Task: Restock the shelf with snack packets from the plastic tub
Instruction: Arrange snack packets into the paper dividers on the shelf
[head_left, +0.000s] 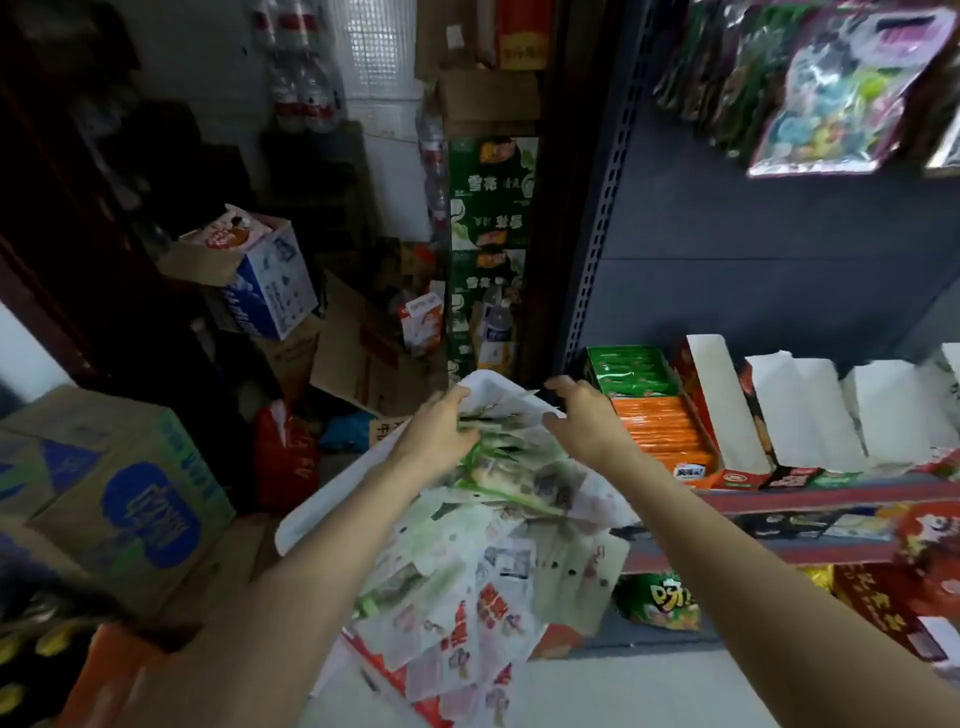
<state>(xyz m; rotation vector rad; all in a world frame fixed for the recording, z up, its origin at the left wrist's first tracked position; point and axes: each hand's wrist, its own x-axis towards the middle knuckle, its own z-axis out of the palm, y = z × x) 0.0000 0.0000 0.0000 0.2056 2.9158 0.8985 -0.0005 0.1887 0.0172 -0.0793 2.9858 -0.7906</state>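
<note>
Both hands work at a heaped white tub of snack packets beside a dark shop shelf.

The dark metal shelf (779, 249) fills the right side, with open display boxes of green and orange packets (654, 415) on the tier level with the hands and bagged goods hanging above. Stacked cardboard cartons (119, 499) stand at the near left, with more boxes on the far floor. The white plastic tub (332, 493) sits in the middle, just left of the shelf edge, piled with blurred green, white and red snack packets (488, 561). The left hand (436, 431) curls its fingers into the packets at the tub's far end, gripping some. The right hand (582, 421) hovers over the far rim, fingers bent, thumb apart; whether it holds anything cannot be told.
</note>
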